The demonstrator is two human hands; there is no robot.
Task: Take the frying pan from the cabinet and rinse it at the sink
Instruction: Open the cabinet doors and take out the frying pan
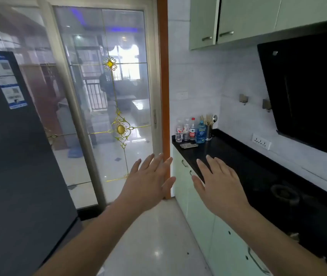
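Both hands hang in the air with nothing in them, the left hand point(148, 182) and right hand point(221, 183) spread wide, palms down, fingers straight, likely just readying to reach. No frying pan shows; I'd guess it sits behind the pale green lower cabinet doors point(200, 214) under the black stone desk point(236, 156). No sink shows either. The glossy tiled floor point(154, 236) between the desk edge and the dark grey refrigerator point(15, 176) leaves a fair aisle for crouching.
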